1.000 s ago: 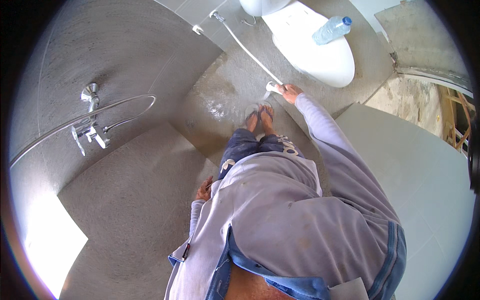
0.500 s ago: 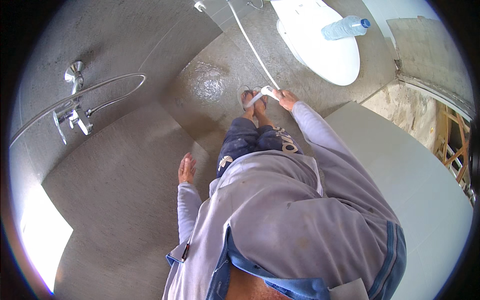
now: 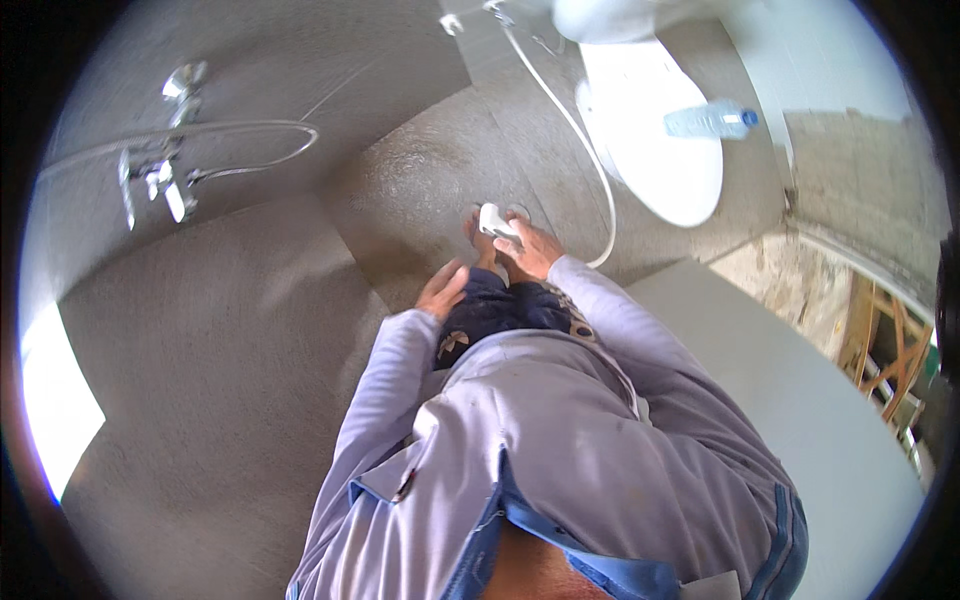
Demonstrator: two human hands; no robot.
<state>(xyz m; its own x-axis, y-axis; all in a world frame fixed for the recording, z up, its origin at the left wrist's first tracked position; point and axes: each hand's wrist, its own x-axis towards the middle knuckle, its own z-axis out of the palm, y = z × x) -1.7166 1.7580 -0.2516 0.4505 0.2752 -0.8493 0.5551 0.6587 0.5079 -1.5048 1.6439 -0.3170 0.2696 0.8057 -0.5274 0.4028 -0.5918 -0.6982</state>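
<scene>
A white hand sprayer (image 3: 494,221) is gripped in my right hand (image 3: 536,250), held in front of my legs above my feet. From it a white hose (image 3: 604,180) loops out to the right and runs up to the wall fitting. My left hand (image 3: 442,290) hovers to the left of the sprayer, near my left thigh. It is empty, with its fingers stretched out and slightly blurred. Below the hands lies the wet grey floor (image 3: 410,180). Part of the sprayer's handle is hidden by my right fingers.
A white toilet (image 3: 690,190) stands ahead on the right, a clear plastic bottle (image 3: 705,121) with blue cap lying on its lid. On the left wall are a chrome mixer tap (image 3: 168,185) and its shower hose (image 3: 255,124). A pale panel (image 3: 760,370) is at my right.
My right hand has drawn the sprayer closer and turned it. My left hand has risen inward toward it. The pale streak at the sprayer head no longer shows, and the view has shifted.
</scene>
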